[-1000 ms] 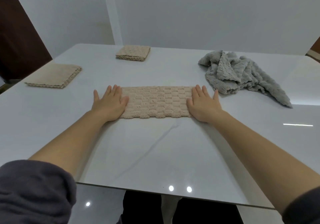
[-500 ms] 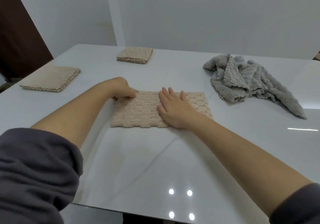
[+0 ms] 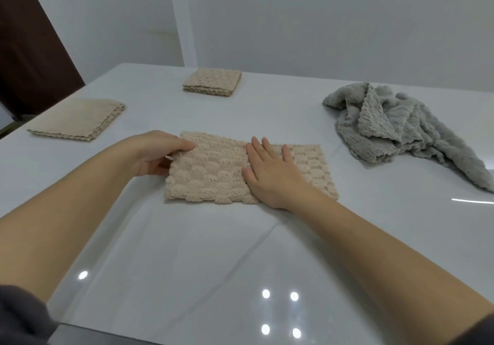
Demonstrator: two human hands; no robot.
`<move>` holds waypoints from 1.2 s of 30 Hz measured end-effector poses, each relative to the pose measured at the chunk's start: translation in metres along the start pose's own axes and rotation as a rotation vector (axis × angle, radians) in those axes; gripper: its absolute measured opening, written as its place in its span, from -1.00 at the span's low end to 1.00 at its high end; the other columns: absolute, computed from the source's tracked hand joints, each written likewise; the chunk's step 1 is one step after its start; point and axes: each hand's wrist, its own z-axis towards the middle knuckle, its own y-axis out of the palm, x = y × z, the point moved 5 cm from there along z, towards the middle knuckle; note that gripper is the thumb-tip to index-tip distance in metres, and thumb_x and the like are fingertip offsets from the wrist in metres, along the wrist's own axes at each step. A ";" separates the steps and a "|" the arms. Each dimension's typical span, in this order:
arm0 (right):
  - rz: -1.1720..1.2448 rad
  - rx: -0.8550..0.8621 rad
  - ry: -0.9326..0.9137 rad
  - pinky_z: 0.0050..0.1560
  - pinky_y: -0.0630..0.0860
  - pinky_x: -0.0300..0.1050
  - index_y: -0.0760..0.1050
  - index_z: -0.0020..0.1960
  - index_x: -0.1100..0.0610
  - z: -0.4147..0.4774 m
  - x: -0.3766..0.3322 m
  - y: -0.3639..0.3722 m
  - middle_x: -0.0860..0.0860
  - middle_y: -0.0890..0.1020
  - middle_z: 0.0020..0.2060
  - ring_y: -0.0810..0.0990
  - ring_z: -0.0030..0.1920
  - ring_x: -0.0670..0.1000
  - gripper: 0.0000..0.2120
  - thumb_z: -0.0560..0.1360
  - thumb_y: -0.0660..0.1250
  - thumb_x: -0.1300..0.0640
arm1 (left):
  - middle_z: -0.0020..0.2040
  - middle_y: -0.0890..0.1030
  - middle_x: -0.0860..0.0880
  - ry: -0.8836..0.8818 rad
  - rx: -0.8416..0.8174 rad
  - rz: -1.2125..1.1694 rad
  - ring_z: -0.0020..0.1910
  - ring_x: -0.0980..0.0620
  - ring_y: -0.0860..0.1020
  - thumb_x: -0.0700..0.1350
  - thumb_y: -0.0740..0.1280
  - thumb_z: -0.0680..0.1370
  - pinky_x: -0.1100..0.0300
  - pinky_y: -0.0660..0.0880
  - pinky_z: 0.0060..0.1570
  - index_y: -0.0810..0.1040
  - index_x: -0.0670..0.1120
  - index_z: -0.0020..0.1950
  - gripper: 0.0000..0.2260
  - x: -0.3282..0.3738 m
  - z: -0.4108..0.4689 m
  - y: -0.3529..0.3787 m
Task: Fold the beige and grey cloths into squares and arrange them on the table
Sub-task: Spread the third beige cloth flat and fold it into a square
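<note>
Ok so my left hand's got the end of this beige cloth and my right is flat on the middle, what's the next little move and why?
Probably carry the left end over to the right end. Your left hand grips the left edge of the beige cloth, your right hand pins its middle like a crease line, and it is a strip, not yet a square.

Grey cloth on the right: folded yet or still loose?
Still loose. The grey cloth lies in a crumpled heap with one tail trailing toward the table edge, no flat square shape, and neither hand touches it.
</note>
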 end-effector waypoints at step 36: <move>1.742 0.028 0.531 -0.17 0.65 -0.08 0.53 0.08 0.26 -0.016 0.088 -0.038 0.16 0.67 -0.08 0.67 -0.15 0.08 -0.75 0.63 0.16 0.12 | 0.61 -0.05 -0.01 0.710 0.167 0.945 0.57 0.03 -0.16 0.17 -0.04 0.65 -0.12 -0.22 0.51 -0.01 -0.04 0.60 -0.44 0.054 -0.033 0.156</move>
